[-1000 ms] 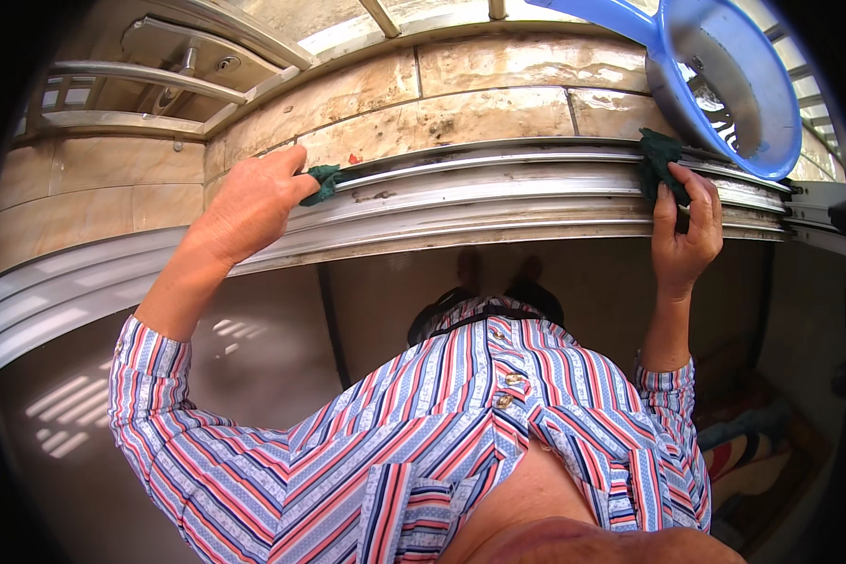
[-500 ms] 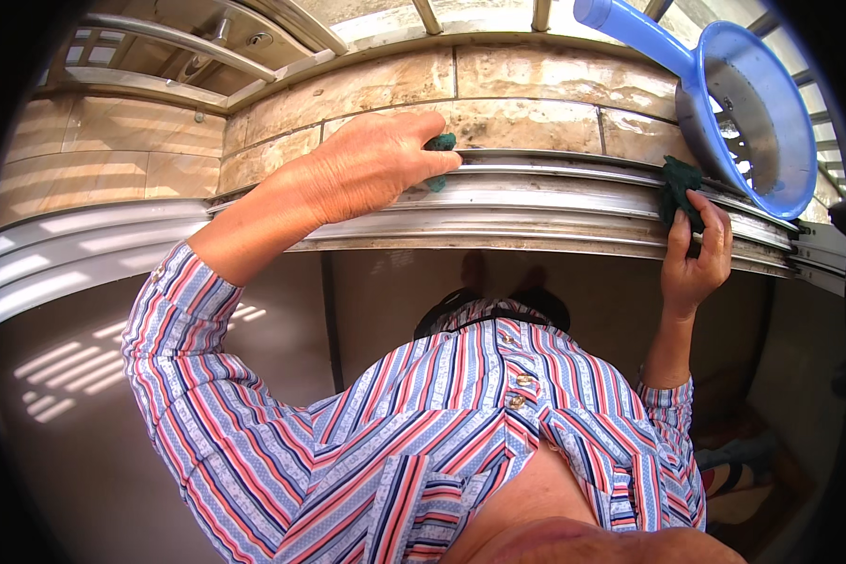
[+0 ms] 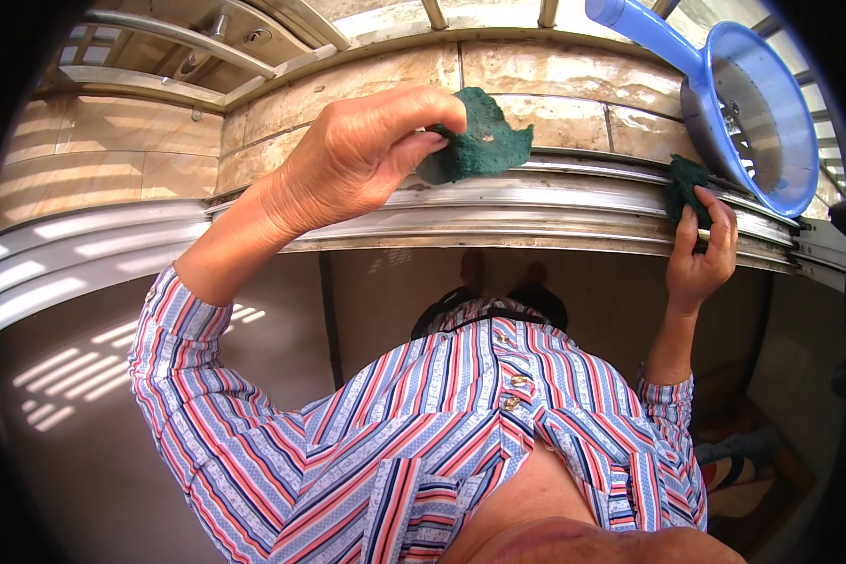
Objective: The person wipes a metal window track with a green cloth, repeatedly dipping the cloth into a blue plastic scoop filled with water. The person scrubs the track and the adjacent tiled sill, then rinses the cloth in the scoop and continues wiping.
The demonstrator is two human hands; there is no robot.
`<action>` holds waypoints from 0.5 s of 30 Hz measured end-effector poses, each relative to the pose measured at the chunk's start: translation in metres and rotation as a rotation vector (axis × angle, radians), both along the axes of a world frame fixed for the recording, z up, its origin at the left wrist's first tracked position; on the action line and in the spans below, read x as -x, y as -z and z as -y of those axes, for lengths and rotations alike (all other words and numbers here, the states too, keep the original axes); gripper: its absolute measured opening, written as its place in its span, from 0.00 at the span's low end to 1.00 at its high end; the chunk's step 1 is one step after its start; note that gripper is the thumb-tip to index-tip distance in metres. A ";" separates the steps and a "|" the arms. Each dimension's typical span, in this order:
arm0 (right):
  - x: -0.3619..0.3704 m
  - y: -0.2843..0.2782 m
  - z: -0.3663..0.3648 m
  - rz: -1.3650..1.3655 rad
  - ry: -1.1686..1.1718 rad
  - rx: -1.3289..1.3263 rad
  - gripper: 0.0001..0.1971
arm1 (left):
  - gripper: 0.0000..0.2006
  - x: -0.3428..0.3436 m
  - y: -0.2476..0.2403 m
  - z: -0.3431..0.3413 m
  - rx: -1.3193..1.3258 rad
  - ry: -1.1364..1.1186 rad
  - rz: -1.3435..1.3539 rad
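Between thumb and fingers, my left hand (image 3: pixel 362 150) pinches a ragged dark-green scouring pad (image 3: pixel 487 136) by its left edge. That pad is raised over the wet metal window track (image 3: pixel 555 202), its flat face turned up with a small pale spot on it. Over the track's right part, my right hand (image 3: pixel 703 249) grips a second, smaller dark-green scouring pad (image 3: pixel 688 183), which lies against the rails. Just beyond it stands a blue plastic dipper (image 3: pixel 705 108) with a long handle, tilted so that its dark-stained inside shows.
Wet, stained beige tiles (image 3: pixel 573 75) form the ledge behind the track. Metal bars (image 3: pixel 183 42) run along the far side. A white panel (image 3: pixel 94 249) stands at the left. Sunlit stripes fall on the floor (image 3: pixel 282 376) below.
My left hand has lifted its scouring pad off the track and turned it, so much more of the pad shows. My right hand and its pad have barely shifted.
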State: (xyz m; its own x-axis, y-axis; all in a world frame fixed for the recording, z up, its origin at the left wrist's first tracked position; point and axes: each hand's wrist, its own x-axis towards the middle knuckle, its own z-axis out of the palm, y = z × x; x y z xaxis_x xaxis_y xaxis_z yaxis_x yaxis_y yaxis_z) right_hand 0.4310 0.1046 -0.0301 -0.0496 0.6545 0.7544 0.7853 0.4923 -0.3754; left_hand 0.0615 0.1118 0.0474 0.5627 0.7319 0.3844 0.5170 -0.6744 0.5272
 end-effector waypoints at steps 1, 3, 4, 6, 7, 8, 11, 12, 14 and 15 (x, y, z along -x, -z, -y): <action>-0.001 0.000 0.001 0.013 -0.009 -0.024 0.11 | 0.17 -0.001 0.001 0.000 -0.002 0.032 -0.131; -0.003 0.001 0.003 0.005 -0.019 -0.018 0.11 | 0.19 -0.001 0.005 0.001 -0.020 0.033 -0.358; -0.003 0.001 0.004 0.017 -0.015 -0.030 0.11 | 0.19 0.000 0.007 0.002 -0.055 0.056 -0.368; -0.004 0.001 0.007 0.022 -0.017 -0.035 0.11 | 0.21 0.002 0.011 0.007 -0.111 0.062 -0.463; -0.003 0.001 0.009 0.032 -0.010 -0.038 0.11 | 0.21 0.001 0.014 0.011 -0.181 0.067 -0.474; -0.002 0.001 0.010 0.042 -0.004 -0.040 0.11 | 0.21 0.002 0.015 0.016 -0.193 0.036 -0.496; 0.002 0.002 0.013 0.047 -0.007 -0.045 0.11 | 0.20 0.002 0.015 0.032 -0.203 -0.033 -0.596; 0.003 0.003 0.014 0.044 -0.011 -0.047 0.11 | 0.20 0.001 0.014 0.036 -0.205 -0.049 -0.621; 0.005 0.004 0.015 0.046 -0.012 -0.044 0.11 | 0.20 0.000 0.011 0.041 -0.177 -0.061 -0.680; 0.005 0.005 0.016 0.041 -0.003 -0.012 0.11 | 0.20 0.000 0.010 0.042 -0.147 -0.057 -0.713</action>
